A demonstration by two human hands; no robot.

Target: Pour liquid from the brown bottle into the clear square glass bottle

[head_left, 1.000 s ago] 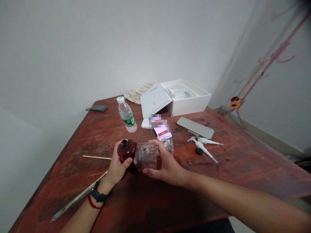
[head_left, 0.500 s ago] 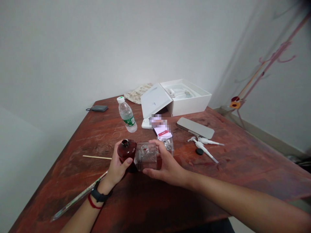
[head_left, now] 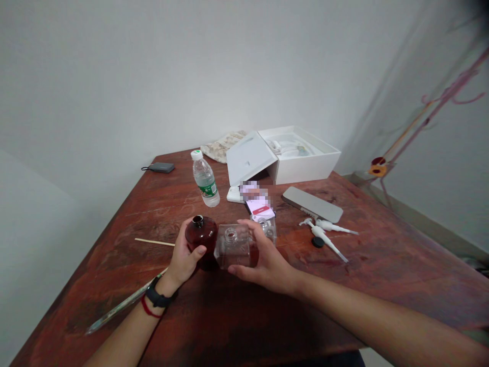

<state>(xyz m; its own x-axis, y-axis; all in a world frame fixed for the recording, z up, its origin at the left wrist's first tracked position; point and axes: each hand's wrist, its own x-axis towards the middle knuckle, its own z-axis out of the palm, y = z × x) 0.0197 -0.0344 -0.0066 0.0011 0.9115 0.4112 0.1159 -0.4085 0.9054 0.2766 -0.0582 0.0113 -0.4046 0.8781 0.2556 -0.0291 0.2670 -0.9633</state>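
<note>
My left hand (head_left: 186, 257) is wrapped round a dark brown bottle (head_left: 202, 235) with an uncapped neck. Right beside it stands a clear square bottle (head_left: 232, 250), also without a cap, gripped between the thumb and fingers of my right hand (head_left: 263, 260). Behind my right fingers is a second clear bottle (head_left: 270, 227), partly hidden by them. Two white pump heads (head_left: 324, 239) with tubes lie to the right, next to a small black cap (head_left: 317, 242).
A water bottle (head_left: 206, 183) stands behind the brown one. Further back are a lit phone (head_left: 262, 205), an opened white box (head_left: 305, 168), a grey flat case (head_left: 313, 204) and a power bank (head_left: 161, 167). At left lie a thin stick (head_left: 153, 241) and a wrapped stick (head_left: 118, 308).
The view has shifted slightly, so the table's things appear a little further right. Both hands keep hold of the same bottles, with a small gap now showing between the bottles' tops.
</note>
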